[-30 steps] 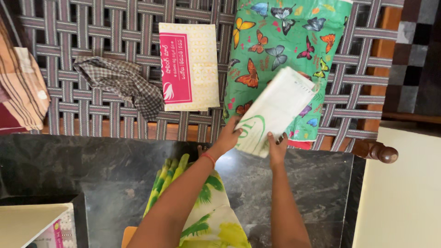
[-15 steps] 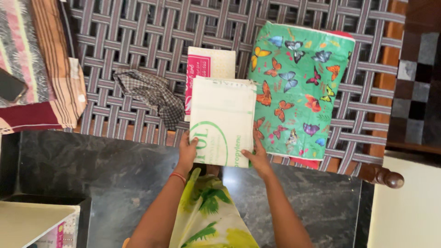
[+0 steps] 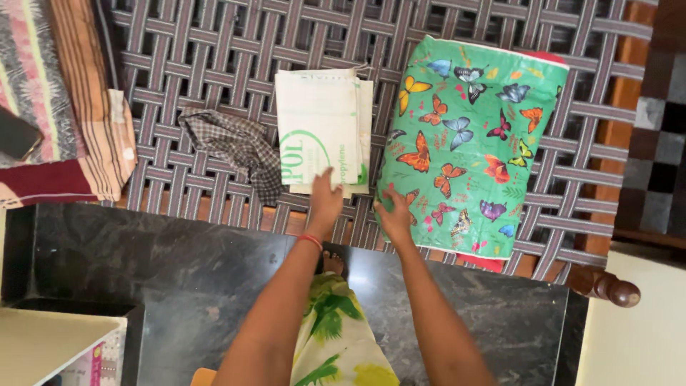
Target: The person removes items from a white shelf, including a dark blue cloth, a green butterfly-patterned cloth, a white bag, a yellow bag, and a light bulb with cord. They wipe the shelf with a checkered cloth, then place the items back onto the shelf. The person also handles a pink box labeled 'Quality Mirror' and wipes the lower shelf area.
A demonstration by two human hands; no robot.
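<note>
Folded white woven sack (image 3: 319, 129): flat on the woven cot (image 3: 214, 50), beside the butterfly-print bag (image 3: 471, 143). Likely light, floppy, slick; best gripped at the near folded edge. Left hand (image 3: 325, 202) loosely spread, fingertips touching it; right hand (image 3: 395, 214) spread, empty.

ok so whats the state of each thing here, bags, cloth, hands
white folded bag: lying flat on the woven cot, on top of another folded bag
butterfly bag: flat, spread out beside the white one
checked cloth: crumpled, loose on the cot
left hand: open, fingertips at the white bag's near edge
right hand: open, resting on the butterfly bag's near corner
striped fabric: folded at the cot's left side
</note>
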